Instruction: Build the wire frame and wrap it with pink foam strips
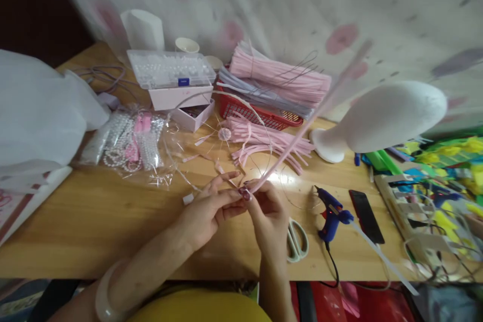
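Observation:
My left hand [202, 219] and my right hand [271, 219] meet over the table's front middle, their thumbs and fingertips pinched together. Between them is the lower end of a long pink pipe cleaner [300, 136], which slants up to the right from my right hand. The pinched end is partly covered by my fingers. A thin whitish hoop [241, 100] arches just beyond my hands; whether my fingers touch it I cannot tell. Green-handled scissors [298, 241] lie beside my right wrist, their blades hidden.
A blue glue gun [330, 214] with its cord and a phone [366, 216] lie at right. Pink pipe cleaners [264, 138] lie before a red basket [260, 110]. Bagged pearl beads [132, 138] and a bead box [169, 68] are left; a white foam head [392, 115] stands right.

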Demonstrator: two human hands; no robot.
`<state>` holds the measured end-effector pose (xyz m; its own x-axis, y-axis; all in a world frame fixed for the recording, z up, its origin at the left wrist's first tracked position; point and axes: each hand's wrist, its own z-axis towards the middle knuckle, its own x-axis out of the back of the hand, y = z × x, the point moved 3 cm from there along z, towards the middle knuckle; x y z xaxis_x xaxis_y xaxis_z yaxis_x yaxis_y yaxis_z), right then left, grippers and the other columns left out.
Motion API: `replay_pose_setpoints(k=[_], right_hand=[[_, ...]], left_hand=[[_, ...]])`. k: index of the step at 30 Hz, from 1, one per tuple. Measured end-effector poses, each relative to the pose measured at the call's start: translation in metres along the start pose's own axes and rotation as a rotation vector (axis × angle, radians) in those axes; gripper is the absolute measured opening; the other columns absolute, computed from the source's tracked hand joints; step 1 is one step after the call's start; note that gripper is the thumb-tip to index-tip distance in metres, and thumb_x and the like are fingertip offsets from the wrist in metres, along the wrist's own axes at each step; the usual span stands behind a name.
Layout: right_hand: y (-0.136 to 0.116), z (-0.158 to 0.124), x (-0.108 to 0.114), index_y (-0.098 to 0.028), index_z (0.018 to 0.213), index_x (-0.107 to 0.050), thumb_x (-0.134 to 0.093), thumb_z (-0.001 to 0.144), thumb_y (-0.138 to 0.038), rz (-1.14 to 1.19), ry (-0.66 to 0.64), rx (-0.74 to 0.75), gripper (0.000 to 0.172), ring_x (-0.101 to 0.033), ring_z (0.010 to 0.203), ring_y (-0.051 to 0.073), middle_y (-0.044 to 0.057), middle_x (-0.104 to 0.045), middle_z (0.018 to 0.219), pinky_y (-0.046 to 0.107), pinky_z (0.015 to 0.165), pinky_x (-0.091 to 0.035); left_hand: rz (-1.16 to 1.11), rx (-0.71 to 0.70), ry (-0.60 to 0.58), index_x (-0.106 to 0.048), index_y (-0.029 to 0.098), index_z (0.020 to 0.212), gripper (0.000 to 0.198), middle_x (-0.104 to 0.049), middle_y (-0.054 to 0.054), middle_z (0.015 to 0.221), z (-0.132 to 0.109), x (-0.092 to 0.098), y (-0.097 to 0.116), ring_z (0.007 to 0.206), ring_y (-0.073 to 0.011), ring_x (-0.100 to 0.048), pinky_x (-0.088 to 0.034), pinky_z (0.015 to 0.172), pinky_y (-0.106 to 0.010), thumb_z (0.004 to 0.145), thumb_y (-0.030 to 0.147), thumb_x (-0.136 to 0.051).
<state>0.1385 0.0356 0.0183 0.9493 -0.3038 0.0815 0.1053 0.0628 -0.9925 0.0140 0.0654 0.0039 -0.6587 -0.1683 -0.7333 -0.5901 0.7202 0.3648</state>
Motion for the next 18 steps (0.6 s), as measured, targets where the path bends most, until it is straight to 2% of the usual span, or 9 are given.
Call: replay_pose_setpoints(k=[3, 5, 8, 10, 11, 13, 16, 17, 18], right_hand=[[0.002, -0.003, -0.004, -0.023, 0.082, -0.069, -0.069, 0.09, -0.031, -0.047, 0.048, 0.039, 0.011, -0.063, 0.083, 0.017, 0.001, -0.068, 0.086, 0.03, 0.078, -0.05], [0.001, -0.001, 0.0, -0.023, 0.083, -0.07, -0.068, 0.091, -0.03, -0.07, 0.061, 0.075, 0.011, -0.062, 0.083, 0.016, 0.0, -0.068, 0.085, 0.03, 0.078, -0.048], [-0.007, 0.005, 0.011, -0.023, 0.077, -0.068, -0.068, 0.091, -0.028, -0.122, 0.08, 0.118, 0.015, -0.06, 0.078, 0.015, -0.001, -0.065, 0.079, 0.028, 0.074, -0.045], [-0.016, 0.01, 0.018, -0.022, 0.074, -0.066, -0.068, 0.091, -0.027, -0.186, 0.053, 0.153, 0.018, -0.059, 0.076, 0.014, -0.001, -0.064, 0.077, 0.027, 0.071, -0.044], [-0.021, 0.011, 0.02, -0.021, 0.073, -0.064, -0.067, 0.092, -0.026, -0.227, 0.025, 0.183, 0.019, -0.059, 0.075, 0.014, -0.001, -0.064, 0.076, 0.027, 0.07, -0.044], [-0.033, 0.012, 0.021, -0.021, 0.072, -0.062, -0.065, 0.093, -0.024, -0.317, -0.033, 0.265, 0.021, -0.06, 0.074, 0.014, -0.001, -0.065, 0.075, 0.027, 0.07, -0.044], [-0.045, 0.01, 0.017, -0.02, 0.075, -0.06, -0.061, 0.095, -0.02, -0.426, -0.112, 0.377, 0.02, -0.061, 0.075, 0.014, 0.001, -0.065, 0.078, 0.028, 0.07, -0.046], [-0.047, 0.008, 0.015, -0.02, 0.076, -0.06, -0.061, 0.095, -0.02, -0.457, -0.146, 0.403, 0.018, -0.062, 0.076, 0.015, 0.002, -0.066, 0.079, 0.028, 0.07, -0.046], [-0.049, 0.007, 0.013, -0.02, 0.078, -0.061, -0.061, 0.095, -0.02, -0.485, -0.183, 0.427, 0.016, -0.063, 0.077, 0.015, 0.002, -0.067, 0.081, 0.028, 0.071, -0.047]], left_hand=[[0.025, -0.051, -0.021, -0.055, 0.017, 0.118, 0.051, -0.076, -0.001, 0.078, 0.004, -0.001, -0.005, 0.068, -0.0122, -0.072, -0.059, 0.072, -0.023, 0.075, 0.008, -0.08], [0.053, -0.027, -0.085, -0.059, 0.017, 0.11, 0.052, -0.075, -0.001, 0.076, 0.005, 0.0, -0.008, 0.068, -0.0125, -0.072, -0.059, 0.072, -0.023, 0.068, 0.022, -0.09], [0.202, 0.148, -0.241, -0.063, 0.016, 0.095, 0.055, -0.074, -0.002, 0.073, -0.001, 0.002, -0.013, 0.06, -0.0116, -0.068, -0.055, 0.062, -0.023, 0.059, 0.045, -0.093], [0.432, 0.271, -0.356, -0.064, 0.015, 0.086, 0.05, -0.07, -0.001, 0.065, -0.01, 0.003, -0.014, 0.051, -0.0104, -0.062, -0.049, 0.053, -0.022, 0.061, 0.05, -0.09], [0.563, 0.266, -0.384, -0.064, 0.016, 0.082, 0.045, -0.067, 0.0, 0.059, -0.014, 0.004, -0.013, 0.048, -0.0096, -0.058, -0.045, 0.051, -0.021, 0.064, 0.049, -0.088], [0.779, 0.044, -0.33, -0.065, 0.016, 0.08, 0.035, -0.063, 0.002, 0.058, -0.018, 0.005, -0.001, 0.05, -0.009, -0.055, -0.042, 0.052, -0.02, 0.073, 0.046, -0.082], [0.858, -0.518, -0.081, -0.067, 0.02, 0.098, 0.032, -0.067, 0.0, 0.081, -0.02, -0.001, 0.029, 0.074, -0.0119, -0.061, -0.047, 0.066, -0.021, 0.081, 0.047, -0.075], [0.844, -0.628, -0.031, -0.067, 0.022, 0.103, 0.035, -0.068, -0.001, 0.087, -0.02, -0.004, 0.036, 0.082, -0.0128, -0.062, -0.047, 0.07, -0.021, 0.083, 0.049, -0.074], [0.829, -0.665, -0.022, -0.068, 0.021, 0.104, 0.037, -0.068, -0.001, 0.087, -0.019, -0.007, 0.041, 0.082, -0.0129, -0.061, -0.047, 0.071, -0.021, 0.083, 0.052, -0.072]])
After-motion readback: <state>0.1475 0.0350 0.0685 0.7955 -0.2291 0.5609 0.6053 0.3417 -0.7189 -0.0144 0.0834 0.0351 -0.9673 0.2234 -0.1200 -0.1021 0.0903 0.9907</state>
